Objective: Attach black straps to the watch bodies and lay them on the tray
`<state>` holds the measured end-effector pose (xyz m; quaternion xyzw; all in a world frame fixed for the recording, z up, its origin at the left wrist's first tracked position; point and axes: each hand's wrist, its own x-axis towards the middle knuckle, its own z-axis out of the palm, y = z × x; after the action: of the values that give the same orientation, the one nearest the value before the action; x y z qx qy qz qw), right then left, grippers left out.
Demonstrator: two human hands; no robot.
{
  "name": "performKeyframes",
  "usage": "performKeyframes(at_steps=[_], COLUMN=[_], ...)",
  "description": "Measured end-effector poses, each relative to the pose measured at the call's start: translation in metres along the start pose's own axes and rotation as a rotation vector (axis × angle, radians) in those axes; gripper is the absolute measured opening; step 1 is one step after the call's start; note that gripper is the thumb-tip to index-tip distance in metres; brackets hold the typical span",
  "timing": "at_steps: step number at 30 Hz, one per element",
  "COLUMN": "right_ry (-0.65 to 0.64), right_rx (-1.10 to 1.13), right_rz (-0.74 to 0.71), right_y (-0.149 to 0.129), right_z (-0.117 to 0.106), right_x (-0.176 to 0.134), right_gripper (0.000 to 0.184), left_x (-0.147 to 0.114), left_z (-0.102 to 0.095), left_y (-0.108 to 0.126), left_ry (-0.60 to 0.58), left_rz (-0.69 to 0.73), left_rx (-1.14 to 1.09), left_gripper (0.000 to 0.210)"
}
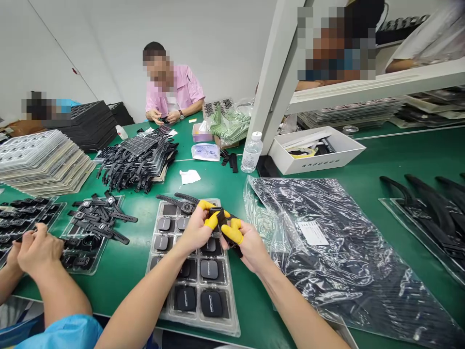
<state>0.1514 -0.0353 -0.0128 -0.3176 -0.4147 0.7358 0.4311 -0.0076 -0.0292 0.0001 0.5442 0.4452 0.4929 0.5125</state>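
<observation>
My left hand (200, 222) and my right hand (244, 241) meet above a clear plastic tray (235, 317), with yellow finger cots on several fingertips. Between them they hold a black smartwatch (217, 210) with a black strap, both hands closed on it. Much of the watch is hidden by my fingers. Below, the tray's compartments hold square black watch pieces (209, 269) with pale lettering on them. Another black watch (187, 207) with its strap spread out lies across the tray's far end, its round sensor back facing up.
Left, a co-worker's hands (39, 247) work beside a heap of black watches (100, 215). Wrapped black straps (327, 242) lie right. Behind stand a water bottle (252, 152), a white box (316, 150) and stacked trays (43, 162). A person in pink (185, 89) sits across.
</observation>
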Motion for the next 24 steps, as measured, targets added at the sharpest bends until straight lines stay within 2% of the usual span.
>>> performKeyframes(at_steps=[3,6,9,12,16,19,24], right_ry=[0.041,-0.049,-0.123,-0.165,-0.174,-0.145,-0.073], right_rx=[0.007,-0.036,0.001,0.053,0.039,0.052,0.097], right_rz=[0.032,0.072,0.041,0.032,0.077,0.106,0.071], right_y=[-0.001,-0.003,-0.003,0.001,0.005,0.004,0.003], right_z=[0.001,-0.002,-0.006,-0.006,-0.005,-0.005,-0.005], right_x=[0.000,-0.003,-0.006,-0.007,-0.005,-0.003,0.000], right_gripper=[0.056,0.053,0.046,0.044,0.046,0.045,0.048], left_x=[-0.005,-0.004,-0.001,0.001,0.001,0.001,0.001], left_z=[-0.002,-0.007,-0.013,-0.016,-0.017,-0.019,-0.018], left_y=[-0.005,-0.011,-0.015,-0.015,-0.013,-0.010,-0.009], left_ry=[-0.029,0.021,0.055,-0.046,-0.215,-0.232,-0.193], left_rz=[0.052,0.126,0.161,0.182,0.305,0.351,0.361], left_rx=[0.109,0.257,0.335,0.388,0.498,0.543,0.566], left_gripper=[0.031,0.028,0.022,0.027,0.056,0.063,0.056])
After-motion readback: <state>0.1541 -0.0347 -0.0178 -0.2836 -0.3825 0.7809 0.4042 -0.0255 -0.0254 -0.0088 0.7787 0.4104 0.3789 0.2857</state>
